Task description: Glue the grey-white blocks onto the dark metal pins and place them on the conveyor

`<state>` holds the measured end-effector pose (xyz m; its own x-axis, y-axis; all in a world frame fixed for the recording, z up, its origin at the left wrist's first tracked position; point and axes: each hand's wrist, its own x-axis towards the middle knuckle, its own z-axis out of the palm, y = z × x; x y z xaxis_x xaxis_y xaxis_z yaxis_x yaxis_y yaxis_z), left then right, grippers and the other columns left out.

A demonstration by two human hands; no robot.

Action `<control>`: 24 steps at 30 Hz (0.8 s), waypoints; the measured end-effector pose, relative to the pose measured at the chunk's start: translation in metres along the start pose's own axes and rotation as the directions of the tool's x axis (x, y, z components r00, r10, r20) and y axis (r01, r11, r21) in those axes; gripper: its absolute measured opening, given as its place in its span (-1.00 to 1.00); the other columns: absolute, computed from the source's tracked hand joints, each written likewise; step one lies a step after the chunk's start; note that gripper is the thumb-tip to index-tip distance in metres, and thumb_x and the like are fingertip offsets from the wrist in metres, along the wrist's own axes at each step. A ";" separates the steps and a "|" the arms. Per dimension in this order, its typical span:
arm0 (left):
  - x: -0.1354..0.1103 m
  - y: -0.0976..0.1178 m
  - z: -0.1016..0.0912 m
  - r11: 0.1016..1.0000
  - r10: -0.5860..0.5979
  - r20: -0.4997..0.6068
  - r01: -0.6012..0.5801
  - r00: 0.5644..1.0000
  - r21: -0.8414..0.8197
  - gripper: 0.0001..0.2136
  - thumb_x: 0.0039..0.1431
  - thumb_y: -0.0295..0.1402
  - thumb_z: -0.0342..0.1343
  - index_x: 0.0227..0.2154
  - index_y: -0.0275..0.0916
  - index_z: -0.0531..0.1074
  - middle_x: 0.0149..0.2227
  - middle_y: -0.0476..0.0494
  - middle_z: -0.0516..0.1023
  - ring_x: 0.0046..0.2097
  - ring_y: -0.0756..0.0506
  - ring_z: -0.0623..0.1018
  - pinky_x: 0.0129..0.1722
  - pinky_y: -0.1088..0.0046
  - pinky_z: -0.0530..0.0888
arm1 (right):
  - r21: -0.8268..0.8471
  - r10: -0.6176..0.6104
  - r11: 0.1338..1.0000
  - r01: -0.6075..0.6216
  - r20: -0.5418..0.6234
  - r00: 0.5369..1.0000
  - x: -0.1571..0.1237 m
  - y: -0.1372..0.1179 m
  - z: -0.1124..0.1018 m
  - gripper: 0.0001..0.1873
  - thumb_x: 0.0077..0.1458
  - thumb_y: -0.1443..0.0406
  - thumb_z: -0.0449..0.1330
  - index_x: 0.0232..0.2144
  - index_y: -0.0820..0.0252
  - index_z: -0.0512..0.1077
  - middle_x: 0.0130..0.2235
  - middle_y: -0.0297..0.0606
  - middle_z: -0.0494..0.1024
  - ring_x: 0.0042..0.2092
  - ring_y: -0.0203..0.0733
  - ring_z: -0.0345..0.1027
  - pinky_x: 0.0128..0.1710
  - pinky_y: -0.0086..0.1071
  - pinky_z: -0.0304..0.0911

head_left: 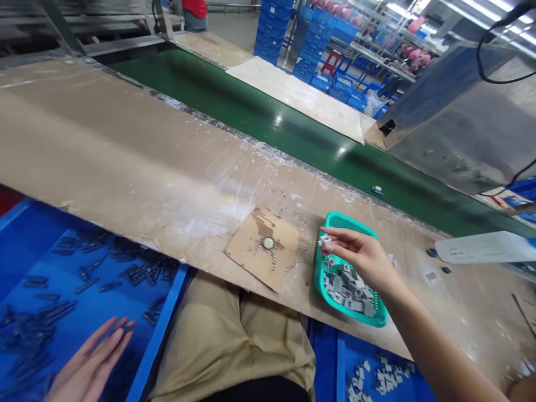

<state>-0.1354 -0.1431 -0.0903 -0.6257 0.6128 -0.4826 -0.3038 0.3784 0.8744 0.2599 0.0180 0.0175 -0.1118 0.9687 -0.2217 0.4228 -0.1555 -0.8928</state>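
My right hand [362, 257] reaches over a teal basket [340, 223] on the workbench and pinches a small grey part [324, 241] at its fingertips, above a heap of several similar grey parts [349, 287] in the basket. My left hand [90, 363] is low at the left, fingers stretched flat over a blue bin [165, 318] scattered with several dark metal pieces [138, 271]; it holds nothing. A brown cardboard square [266, 248] with a small round disc [268, 243] at its centre lies just left of the basket.
A green conveyor belt [251, 111] runs behind the worn bench, with a small part [377, 190] on it. A white flat object [481, 248] sits at right. Another blue bin [377, 374] with grey parts is below the basket. Blue crates [272, 28] stack far back.
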 end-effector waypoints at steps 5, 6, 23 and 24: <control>-0.008 0.006 0.019 0.840 -0.476 0.043 0.469 0.878 -0.274 -0.72 0.03 -0.74 0.02 -0.32 -0.29 0.50 -0.36 -0.09 0.61 -0.29 0.05 0.60 -0.25 0.73 0.53 | -0.342 -0.257 0.897 0.281 0.115 0.960 0.013 -0.016 0.042 -0.74 0.02 0.15 0.28 -0.25 0.14 0.54 -0.25 -0.18 0.59 -0.26 -0.10 0.47 -0.21 -0.19 0.40; -0.011 0.007 0.023 0.820 -0.486 0.071 0.483 0.871 -0.306 -0.72 0.05 -0.74 0.00 -0.30 -0.32 0.50 -0.36 -0.12 0.60 -0.29 0.04 0.60 -0.26 0.71 0.53 | -0.391 -0.309 0.853 0.346 0.155 0.938 0.016 -0.017 0.050 -0.77 0.05 0.17 0.25 -0.25 0.12 0.55 -0.26 -0.18 0.59 -0.26 -0.10 0.47 -0.22 -0.19 0.39; -0.048 0.005 0.059 0.690 -0.417 0.592 0.664 0.690 -0.289 -0.86 -0.09 -0.48 0.33 -0.42 -0.36 0.53 -0.25 -0.23 0.59 -0.08 -0.18 0.56 -0.06 0.43 0.53 | -0.335 -0.289 0.866 0.373 0.275 0.917 0.033 -0.018 0.078 -0.79 0.04 0.19 0.26 -0.26 0.12 0.56 -0.26 -0.18 0.60 -0.25 -0.10 0.49 -0.23 -0.26 0.39; -0.050 0.010 0.067 0.691 -0.380 0.631 0.661 0.676 -0.292 -0.84 -0.13 -0.44 0.35 -0.44 -0.35 0.53 -0.29 -0.19 0.59 -0.08 -0.19 0.56 -0.06 0.42 0.53 | -0.252 -0.223 0.925 0.284 0.243 0.944 0.028 -0.022 0.077 -0.78 0.02 0.17 0.28 -0.28 0.12 0.56 -0.26 -0.20 0.61 -0.26 -0.11 0.50 -0.23 -0.27 0.40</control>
<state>-0.0588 -0.1237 -0.0608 0.1455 0.7084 -0.6907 -0.8335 0.4639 0.3002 0.1780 0.0336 0.0007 -0.4186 0.9020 -0.1054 0.5861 0.1797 -0.7901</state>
